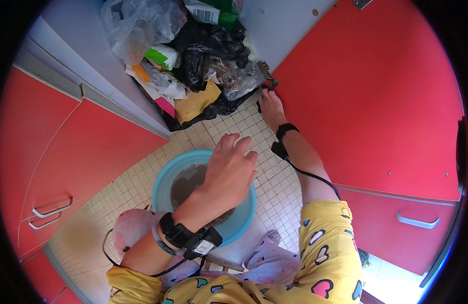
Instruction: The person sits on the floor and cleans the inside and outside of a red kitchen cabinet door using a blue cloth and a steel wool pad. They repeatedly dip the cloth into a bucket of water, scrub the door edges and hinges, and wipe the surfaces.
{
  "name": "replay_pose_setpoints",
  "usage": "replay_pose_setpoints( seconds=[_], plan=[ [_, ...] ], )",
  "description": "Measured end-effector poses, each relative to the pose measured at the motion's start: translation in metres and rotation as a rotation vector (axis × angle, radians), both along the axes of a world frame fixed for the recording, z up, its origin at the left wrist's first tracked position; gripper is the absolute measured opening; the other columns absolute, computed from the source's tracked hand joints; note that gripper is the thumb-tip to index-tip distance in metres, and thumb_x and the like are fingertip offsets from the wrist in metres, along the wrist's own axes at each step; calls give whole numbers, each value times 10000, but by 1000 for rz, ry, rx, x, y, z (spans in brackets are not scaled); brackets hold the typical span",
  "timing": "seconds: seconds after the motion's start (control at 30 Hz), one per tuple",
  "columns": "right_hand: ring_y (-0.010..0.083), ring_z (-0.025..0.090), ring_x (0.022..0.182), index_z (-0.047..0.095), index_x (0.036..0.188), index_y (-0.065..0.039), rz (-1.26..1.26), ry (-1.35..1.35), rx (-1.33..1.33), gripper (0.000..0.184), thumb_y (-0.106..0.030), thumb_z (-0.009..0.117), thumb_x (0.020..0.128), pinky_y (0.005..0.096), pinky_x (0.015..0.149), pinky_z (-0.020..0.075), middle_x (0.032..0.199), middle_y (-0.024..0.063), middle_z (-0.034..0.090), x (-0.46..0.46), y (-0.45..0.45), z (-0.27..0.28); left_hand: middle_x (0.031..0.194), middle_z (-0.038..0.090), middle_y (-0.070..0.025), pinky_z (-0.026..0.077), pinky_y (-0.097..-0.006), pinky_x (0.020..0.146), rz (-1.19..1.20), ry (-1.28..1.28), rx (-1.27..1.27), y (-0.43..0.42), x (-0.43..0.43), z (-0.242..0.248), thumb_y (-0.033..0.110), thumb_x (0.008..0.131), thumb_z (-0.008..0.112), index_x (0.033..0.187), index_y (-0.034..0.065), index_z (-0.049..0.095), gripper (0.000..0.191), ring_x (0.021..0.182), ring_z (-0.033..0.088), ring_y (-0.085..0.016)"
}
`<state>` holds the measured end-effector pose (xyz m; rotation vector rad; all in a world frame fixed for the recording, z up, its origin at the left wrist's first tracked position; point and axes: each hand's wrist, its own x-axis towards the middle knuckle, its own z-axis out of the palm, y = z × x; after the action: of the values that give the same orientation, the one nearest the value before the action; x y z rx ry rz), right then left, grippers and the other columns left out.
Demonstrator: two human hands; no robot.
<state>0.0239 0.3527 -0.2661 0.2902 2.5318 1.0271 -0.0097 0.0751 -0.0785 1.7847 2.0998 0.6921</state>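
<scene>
My left hand [231,167] hovers over a light blue plastic basin [158,186], its fingers loosely bent and apart with nothing in them. Murky grey-brown water [186,186] fills the bottom of the basin, partly hidden by my left forearm. Stretched farther forward, my right hand [272,107] is at the lower edge of the opened red cabinet door [363,95], close to its metal hinge [270,76]. Something black [259,106] shows beside and beyond those fingers; whether they grip it cannot be made out. Both wrists wear black straps with cabled devices.
Plastic bags and packets [203,57] are heaped on a black plastic sheet [215,112] inside the cabinet ahead. Red cabinet fronts [101,133] with handles flank me on the left. Beige tiled floor [283,190] surrounds the basin, and my slippered foot [270,239] is right behind it.
</scene>
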Motion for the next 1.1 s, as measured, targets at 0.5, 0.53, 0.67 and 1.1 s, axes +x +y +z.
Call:
replay_pose_setpoints(
  seconds=[0.5,0.53,0.67,1.1],
  plan=[
    [189,387,1340,713,1045,-218,135,-24,-74,232,-295,538,913,358,1110,261,1291,-33,611,205,-45,24,1300,550,-174,414,-456,1052,-51,79,76,-35,9,23,144,806,736,1096,11,676,324,1246,454,-379],
    [189,391,1332,714,1033,-216,81,-76,-140,227,-293,541,909,358,1107,264,1287,-36,612,219,-47,32,1299,552,-169,416,-454,1051,-50,69,64,-40,9,24,145,806,737,1095,14,679,323,1246,455,-378],
    [203,425,1286,714,1004,-198,26,-176,-159,212,-260,549,885,373,1084,299,1292,-16,605,262,-58,72,1305,559,-146,424,-441,1044,-44,96,38,-48,12,27,144,805,738,1077,25,691,301,1231,468,-358],
    [203,345,1424,468,1444,-118,71,777,357,596,-117,518,850,386,1169,246,1557,37,379,94,-2,280,1308,556,-160,413,-453,1054,-77,154,81,-33,20,18,143,815,735,1085,26,688,298,1244,467,-358]
  ],
)
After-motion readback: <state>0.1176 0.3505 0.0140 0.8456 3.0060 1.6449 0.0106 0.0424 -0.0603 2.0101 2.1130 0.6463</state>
